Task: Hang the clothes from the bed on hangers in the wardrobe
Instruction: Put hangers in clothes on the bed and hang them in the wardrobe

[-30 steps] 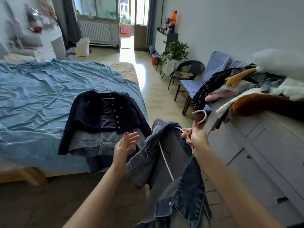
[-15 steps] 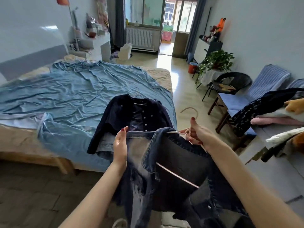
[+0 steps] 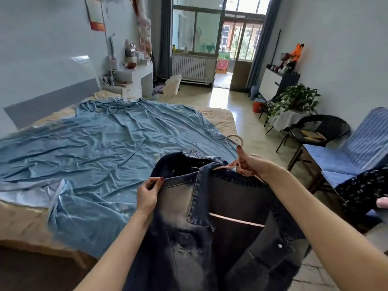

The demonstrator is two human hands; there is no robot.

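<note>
Now, faded blue denim jacket [image 3: 220, 217] on pale pink plastic hanger [image 3: 235, 220], held up in front of blue-sheeted bed [image 3: 94, 154]. Left hand [image 3: 147, 194] pinching jacket collar edge btwn thumb & fingers. Right hand [image 3: 249, 164] curled round hanger neck, under hook. Behind jacket, dark garment on thin wire hanger [image 3: 194, 153] lying on bed, mostly hidden.

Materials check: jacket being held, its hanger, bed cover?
Jacket: denim, faded wash, visible topstitching and a metal-looking button. Hanger: pale pink, smooth, thin rod; likely plastic or coated wire, can't tell which. Bed cover: thin blue woven fabric, slight sheen, heavily creased.
</note>
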